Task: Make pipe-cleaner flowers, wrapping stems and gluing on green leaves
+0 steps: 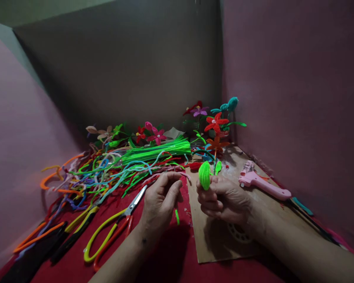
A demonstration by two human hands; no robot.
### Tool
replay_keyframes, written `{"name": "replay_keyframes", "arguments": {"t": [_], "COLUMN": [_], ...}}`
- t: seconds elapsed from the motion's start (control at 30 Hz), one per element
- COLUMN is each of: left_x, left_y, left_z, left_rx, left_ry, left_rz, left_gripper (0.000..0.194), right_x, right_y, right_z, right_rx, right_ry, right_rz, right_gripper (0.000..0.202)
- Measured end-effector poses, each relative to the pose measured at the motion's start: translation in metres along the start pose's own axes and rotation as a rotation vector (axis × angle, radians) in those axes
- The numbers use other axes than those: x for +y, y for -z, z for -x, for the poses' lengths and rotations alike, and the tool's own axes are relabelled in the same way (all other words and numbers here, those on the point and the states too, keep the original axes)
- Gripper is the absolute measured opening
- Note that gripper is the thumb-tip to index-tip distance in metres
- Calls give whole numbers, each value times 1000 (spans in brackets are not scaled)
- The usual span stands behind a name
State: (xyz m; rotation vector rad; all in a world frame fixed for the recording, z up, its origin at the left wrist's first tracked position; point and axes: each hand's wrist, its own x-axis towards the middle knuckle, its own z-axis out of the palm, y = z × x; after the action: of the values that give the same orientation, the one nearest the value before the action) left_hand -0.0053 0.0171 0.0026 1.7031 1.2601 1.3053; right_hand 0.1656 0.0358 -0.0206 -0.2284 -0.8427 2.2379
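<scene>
My right hand [224, 200] is closed, pinching a rounded bright green pipe-cleaner leaf [205, 175] upright between thumb and fingers. Just behind it rises an orange pipe-cleaner flower [216, 144] on a thin stem, with a small green leaf [218, 168] low on it. The stem's lower end is hidden by the hand, so I cannot tell whether it is held too. My left hand [162, 198] hovers left of the board with curled fingers, thumb tip close to the index tip; anything between them is too small to make out. Scissors [131, 208] lie beside it.
Loose coloured pipe cleaners [106, 177] and a green bundle [159, 151] fill the left and back of the red cloth [171, 255]. Black-and-yellow-handled pliers [79, 226] lie left. A pink glue gun [265, 185] rests on the board [205, 247]. Finished flowers [156, 135] stand behind.
</scene>
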Motion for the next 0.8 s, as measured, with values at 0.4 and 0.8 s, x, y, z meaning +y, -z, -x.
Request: {"name": "replay_keyframes", "arguments": {"t": [0.4,0.8], "left_x": [3,-19], "left_y": [-5,-18], "left_z": [-1,-3], "left_rx": [-245,-254], "left_ry": [217,521], "left_rz": [269,663], "left_gripper": [17,17], "right_x": [7,20], "right_y": [-3,3], "right_z": [-9,-16], "right_rx": [161,244], "right_ry": [203,190], "right_rz": [144,210], "right_gripper": [40,48]}}
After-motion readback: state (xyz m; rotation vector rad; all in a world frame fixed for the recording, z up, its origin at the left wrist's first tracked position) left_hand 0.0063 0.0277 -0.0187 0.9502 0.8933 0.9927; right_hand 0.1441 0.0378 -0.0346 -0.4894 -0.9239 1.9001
